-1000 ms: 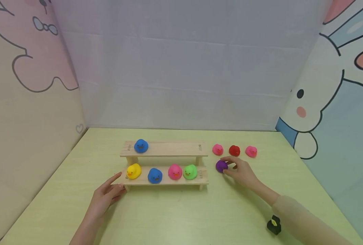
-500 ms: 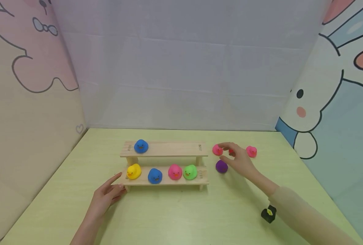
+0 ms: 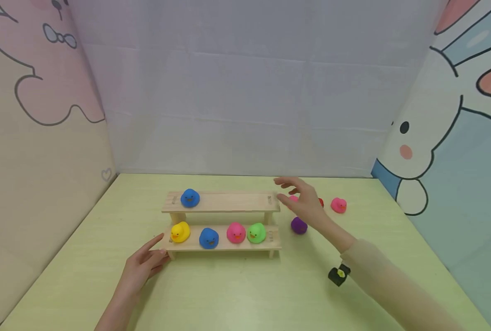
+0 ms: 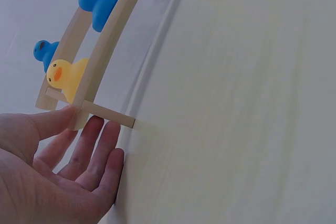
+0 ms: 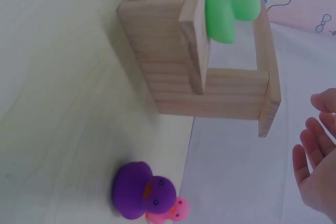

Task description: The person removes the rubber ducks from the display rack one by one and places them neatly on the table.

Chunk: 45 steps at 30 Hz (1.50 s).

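Five ducks (image 3: 236, 233) sat on a rack (image 3: 228, 202) pinched by the left grip (image 3: 143, 263); four ducks (image 3: 299, 225) on the counter (image 3: 228, 294) seemed unplaced. The right grip (image 3: 306, 203), fingers parted, was empty.

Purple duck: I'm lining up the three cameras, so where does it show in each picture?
Head: the purple duck is right of centre, on the table beside the stand's lower shelf.
Left wrist: not in it.
Right wrist: near the bottom, left of centre, partly covering a pink duck.
Shared landmark: the wooden stand.
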Available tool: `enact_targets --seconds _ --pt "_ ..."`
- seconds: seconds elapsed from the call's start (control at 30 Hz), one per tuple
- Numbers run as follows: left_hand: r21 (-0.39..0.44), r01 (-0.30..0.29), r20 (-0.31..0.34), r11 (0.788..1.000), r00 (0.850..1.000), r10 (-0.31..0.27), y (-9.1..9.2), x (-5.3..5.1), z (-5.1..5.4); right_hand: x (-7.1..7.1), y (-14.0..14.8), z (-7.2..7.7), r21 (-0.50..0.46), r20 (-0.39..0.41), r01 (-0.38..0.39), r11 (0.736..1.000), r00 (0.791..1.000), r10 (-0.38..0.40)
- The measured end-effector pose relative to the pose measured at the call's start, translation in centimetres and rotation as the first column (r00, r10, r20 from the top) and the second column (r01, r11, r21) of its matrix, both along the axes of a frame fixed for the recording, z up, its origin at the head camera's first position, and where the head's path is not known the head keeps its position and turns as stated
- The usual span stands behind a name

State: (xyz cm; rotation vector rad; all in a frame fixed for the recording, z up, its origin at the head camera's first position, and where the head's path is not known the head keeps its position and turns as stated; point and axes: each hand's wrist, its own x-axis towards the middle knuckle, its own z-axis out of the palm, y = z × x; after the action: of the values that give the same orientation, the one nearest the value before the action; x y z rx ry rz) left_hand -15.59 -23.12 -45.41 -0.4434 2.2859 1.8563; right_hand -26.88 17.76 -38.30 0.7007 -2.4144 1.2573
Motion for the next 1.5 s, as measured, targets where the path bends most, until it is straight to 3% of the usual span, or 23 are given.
enact_targets --seconds 0.43,0.73,1.0,1.33,1.5 --pt "-0.009 0.016 0.012 1.0 1.0 -0.016 -0.1 -0.2 -0.4 -1.1 -7.0 1.7 -0.063 -0.033 -0.111 0.992 0.993 0.109" --pt "-0.006 0.014 -0.009 1.0 1.0 -0.014 0.0 -0.1 -0.2 -1.5 -11.2 1.9 -0.081 -0.023 -0.158 0.984 0.987 0.157" --pt "0.01 0.013 -0.008 1.0 1.0 -0.013 -0.1 -0.2 -0.3 -1.6 -14.6 0.8 -0.131 0.083 -0.177 0.975 0.979 0.188" --pt "0.011 0.007 -0.013 1.0 1.0 -0.007 -0.1 -0.2 -0.4 -2.2 -17.9 -0.2 -0.166 0.217 -0.283 0.945 0.924 0.315" --pt "0.014 0.008 -0.01 1.0 1.0 -0.008 -0.2 -0.4 -0.4 -2.5 -18.4 -0.6 -0.195 0.241 -0.272 0.942 0.918 0.315"
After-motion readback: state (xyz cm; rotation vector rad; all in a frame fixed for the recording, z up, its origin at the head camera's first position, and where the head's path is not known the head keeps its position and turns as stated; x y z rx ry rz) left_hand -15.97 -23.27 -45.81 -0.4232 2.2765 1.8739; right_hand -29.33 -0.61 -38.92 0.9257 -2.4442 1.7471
